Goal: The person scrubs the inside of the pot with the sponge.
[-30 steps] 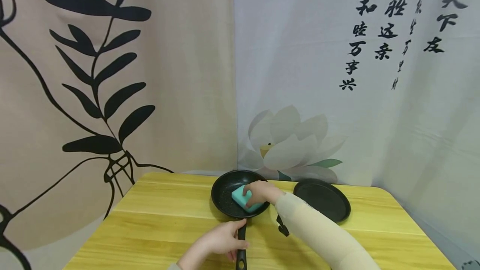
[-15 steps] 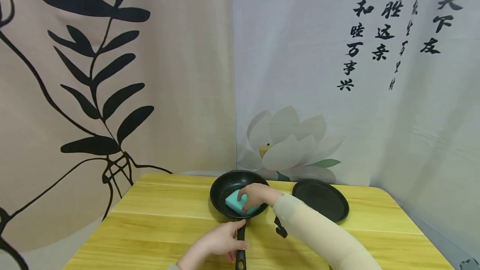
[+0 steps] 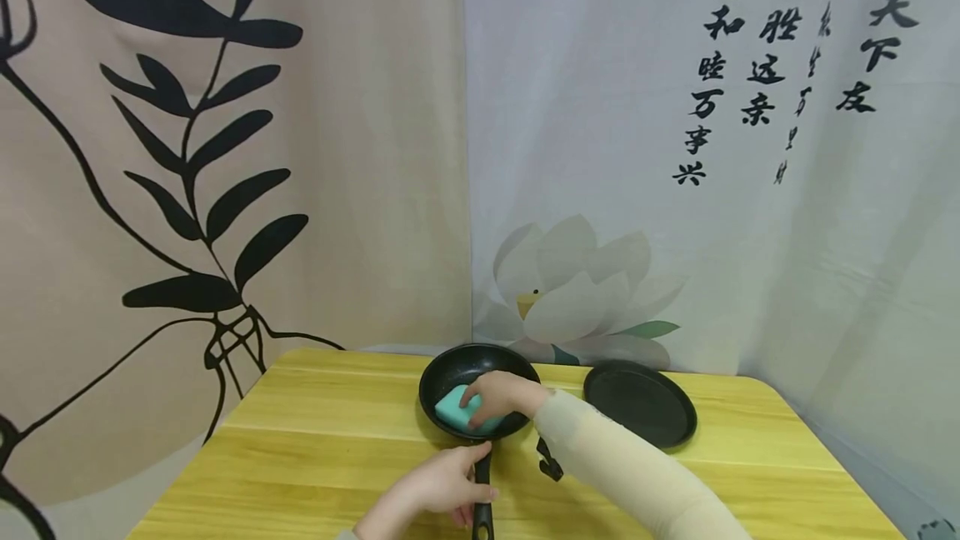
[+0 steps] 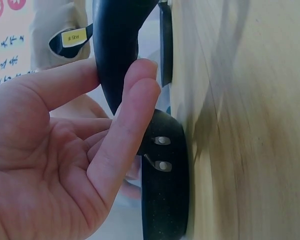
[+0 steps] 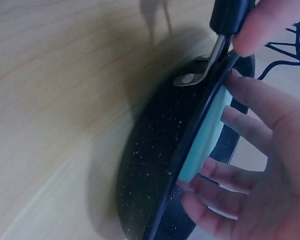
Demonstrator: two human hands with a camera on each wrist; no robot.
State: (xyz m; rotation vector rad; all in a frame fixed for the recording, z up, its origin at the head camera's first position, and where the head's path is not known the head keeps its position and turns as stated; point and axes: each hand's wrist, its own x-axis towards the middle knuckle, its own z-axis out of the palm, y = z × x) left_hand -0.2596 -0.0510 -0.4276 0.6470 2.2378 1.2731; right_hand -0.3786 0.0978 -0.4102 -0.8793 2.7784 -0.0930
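A black speckled frying pan (image 3: 459, 367) sits on the table, its handle (image 3: 482, 477) pointing towards me. My left hand (image 3: 442, 477) holds that handle between thumb and fingers; the left wrist view shows the fingers round the black handle (image 4: 121, 37). Inside the pan lies a turquoise sponge (image 3: 452, 412). My right hand (image 3: 504, 396) grips it from above, pressed against the pan's inside. Seen from the right wrist, the fingers spread along the sponge (image 5: 202, 140) behind the pan's rim, and part of the left hand (image 5: 270, 22) shows at the handle.
To the right of the frying pan is a flat round black pan (image 3: 637, 402), partly behind my right forearm. Both stand on a yellow wood-grain table (image 3: 330, 423). A printed curtain (image 3: 390, 148) hangs just behind the table's far edge. A small black device (image 3: 550, 461) hangs at my right wrist.
My right hand has slid the sponge to the left and slightly towards me across the pan. The left hand keeps its hold on the handle, and the pan stays in place.
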